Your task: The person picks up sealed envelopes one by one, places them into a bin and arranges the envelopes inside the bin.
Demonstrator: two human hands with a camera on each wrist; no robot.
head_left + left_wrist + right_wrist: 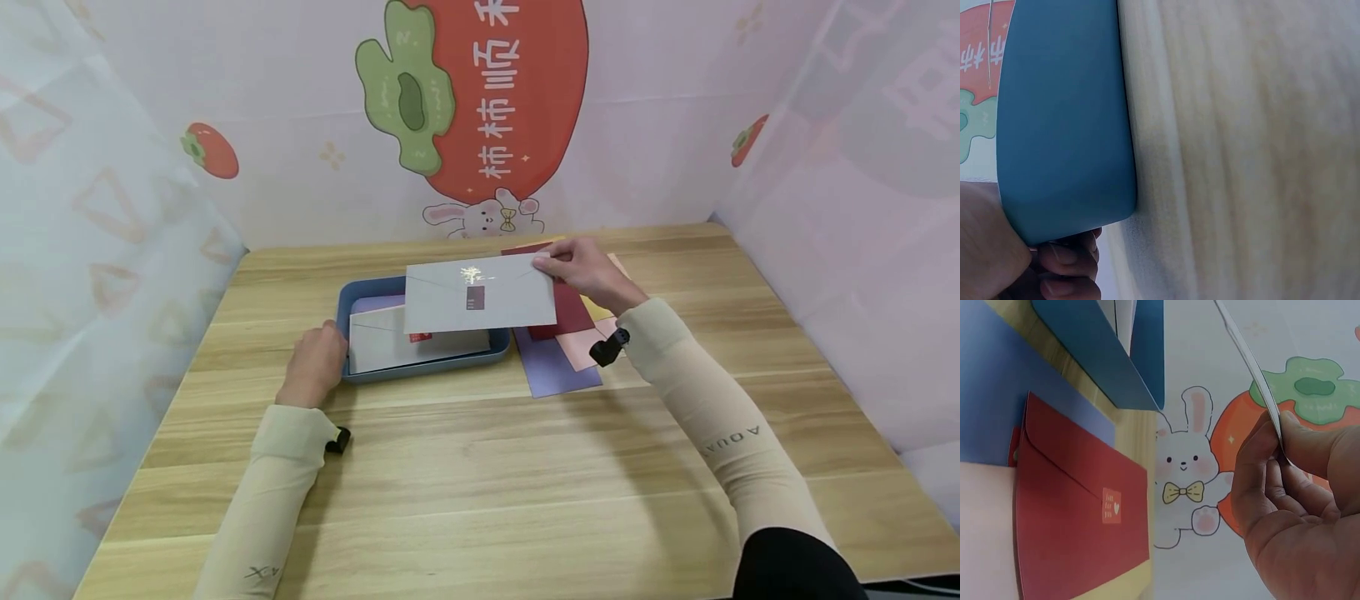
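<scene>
In the head view my right hand (pixel 588 271) pinches a white envelope (pixel 442 308) by its right end, between thumb and fingers. This envelope has a small dark sticker and hangs above the right part of a blue tray (pixel 427 369). Its thin edge shows between my fingers in the right wrist view. Inside the tray lies another white envelope (pixel 375 346) with a red sticker, and a purple envelope (pixel 378 303) peeks out behind it. My left hand (pixel 312 362) grips the tray's left end; curled fingers (pixel 1063 269) show at the tray's end (pixel 1072 156) in the left wrist view.
Right of the tray, several envelopes overlap: a dark red envelope (pixel 573 315) with a sticker, a blue-purple envelope (pixel 555 367), a pink envelope (pixel 577 346) and a yellow envelope (pixel 595 308). All rest on a wooden table (pixel 465 500). A printed backdrop (pixel 300 83) stands behind.
</scene>
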